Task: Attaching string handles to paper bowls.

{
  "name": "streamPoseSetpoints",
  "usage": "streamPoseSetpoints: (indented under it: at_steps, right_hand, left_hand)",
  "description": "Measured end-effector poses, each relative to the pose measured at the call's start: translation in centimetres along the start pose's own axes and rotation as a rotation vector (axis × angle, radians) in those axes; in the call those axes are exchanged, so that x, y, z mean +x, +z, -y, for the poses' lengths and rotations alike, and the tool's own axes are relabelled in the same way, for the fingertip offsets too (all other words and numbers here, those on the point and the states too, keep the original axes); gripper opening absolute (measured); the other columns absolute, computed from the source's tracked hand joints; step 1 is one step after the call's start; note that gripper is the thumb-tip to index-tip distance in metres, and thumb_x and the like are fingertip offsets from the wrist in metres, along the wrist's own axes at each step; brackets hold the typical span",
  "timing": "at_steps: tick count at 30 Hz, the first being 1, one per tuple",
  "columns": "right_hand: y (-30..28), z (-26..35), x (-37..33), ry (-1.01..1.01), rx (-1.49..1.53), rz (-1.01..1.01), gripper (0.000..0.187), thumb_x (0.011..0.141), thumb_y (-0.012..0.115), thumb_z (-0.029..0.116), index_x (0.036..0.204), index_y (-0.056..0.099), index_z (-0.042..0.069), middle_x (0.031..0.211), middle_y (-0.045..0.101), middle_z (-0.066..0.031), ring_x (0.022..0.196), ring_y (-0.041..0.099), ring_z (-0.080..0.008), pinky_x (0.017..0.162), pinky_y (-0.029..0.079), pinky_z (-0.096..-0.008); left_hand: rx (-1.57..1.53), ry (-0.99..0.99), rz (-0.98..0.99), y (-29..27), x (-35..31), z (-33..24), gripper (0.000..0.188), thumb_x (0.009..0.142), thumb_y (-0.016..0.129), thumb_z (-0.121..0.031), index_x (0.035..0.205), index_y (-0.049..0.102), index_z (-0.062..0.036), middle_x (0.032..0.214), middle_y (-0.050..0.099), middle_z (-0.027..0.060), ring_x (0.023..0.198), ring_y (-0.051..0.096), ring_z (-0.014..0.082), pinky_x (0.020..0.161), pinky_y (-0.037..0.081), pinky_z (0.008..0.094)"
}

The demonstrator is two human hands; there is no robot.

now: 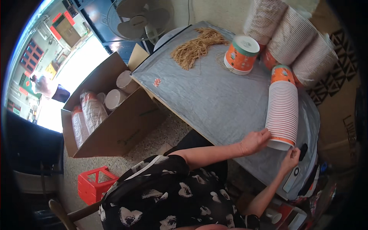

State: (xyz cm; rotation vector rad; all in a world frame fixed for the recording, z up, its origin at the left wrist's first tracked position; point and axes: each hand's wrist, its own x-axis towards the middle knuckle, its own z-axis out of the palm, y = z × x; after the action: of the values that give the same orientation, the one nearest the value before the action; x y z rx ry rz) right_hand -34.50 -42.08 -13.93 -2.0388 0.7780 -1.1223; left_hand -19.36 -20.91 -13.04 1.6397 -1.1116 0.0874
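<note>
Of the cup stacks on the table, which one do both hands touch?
The long stack on its side, left hand and right hand at its open end; the short stack and plastic-wrapped stacks stand upright, untouched.

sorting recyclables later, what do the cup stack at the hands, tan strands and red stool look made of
Cup stack: probably paper, smooth, going by thin nested rims and printed orange sides. Tan strands: dull plant fibre or plastic; the straw-coloured tangle leaves it open. Red stool: likely moulded plastic, shiny, from its even colour and cut-out seat.
</note>
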Motion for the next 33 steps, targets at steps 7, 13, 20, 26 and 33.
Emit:
streamPoseSetpoints:
  at_steps: [7,13,20,26,33]
  right_hand:
    - [-4.7,-2.2,-2.0,-0.038,0.057,0.146,0.012,0.097,0.056,-0.003,0.098,0.046,0.002,0.093,0.050,-0.0026,0.083,0.050,-0.0108,0.079,0.042,-0.0232]
    - [-8.7,6.7,-7.5,0.092,0.056,0.228,0.019,0.100,0.062,0.012,0.109,0.058,-0.003,0.107,0.063,-0.0087,0.096,0.060,-0.0159,0.086,0.049,-0.0304]
    - [2.0,13.6,-8.3,-0.064,0.450,0.645,0.082,0.080,0.084,0.051,0.129,0.056,-0.009,0.124,0.059,-0.0123,0.111,0.061,-0.0235,0.096,0.049,-0.0361]
    - [11.8,13.8,-9.7,0.163,0.422,0.865,0.055,0.081,0.083,0.013,0.128,0.060,-0.005,0.107,0.069,-0.0068,0.091,0.067,-0.0161,0.086,0.054,-0.0335]
    - [19.2,14.9,-12.8,-0.022,0.272,0.767,0.024,0.087,0.077,0.010,0.106,0.067,-0.001,0.098,0.070,-0.0100,0.090,0.068,-0.0200,0.081,0.054,-0.0344]
  left_hand:
    - [-0.052,-0.013,0.162,-1.2,-2.6,-2.4,0.030,0.081,0.066,-0.007,0.107,0.052,-0.0068,0.123,0.052,0.0146,0.077,0.066,0.0424,0.062,0.056,0.0526]
    - [-0.101,0.080,0.145,-9.4,-5.2,-6.1,0.035,0.085,0.068,-0.014,0.118,0.058,-0.0070,0.131,0.060,0.0106,0.086,0.073,0.0306,0.063,0.061,0.0395]
    - [0.144,-0.227,-0.131,-20.1,-2.9,-2.3,0.014,0.088,0.073,-0.018,0.096,0.066,-0.0080,0.072,0.070,0.0096,0.060,0.072,0.0246,0.055,0.057,0.0357]
    - [0.308,-0.305,-0.120,-25.7,0.9,4.3,0.021,0.087,0.073,-0.023,0.085,0.068,-0.0028,0.078,0.074,0.0113,0.062,0.073,0.0248,0.057,0.056,0.0363]
    - [0.202,-0.451,-0.265,-28.6,2.2,13.9,0.031,0.091,0.072,-0.033,0.096,0.076,-0.0026,0.088,0.076,0.0159,0.075,0.074,0.0274,0.068,0.058,0.0373]
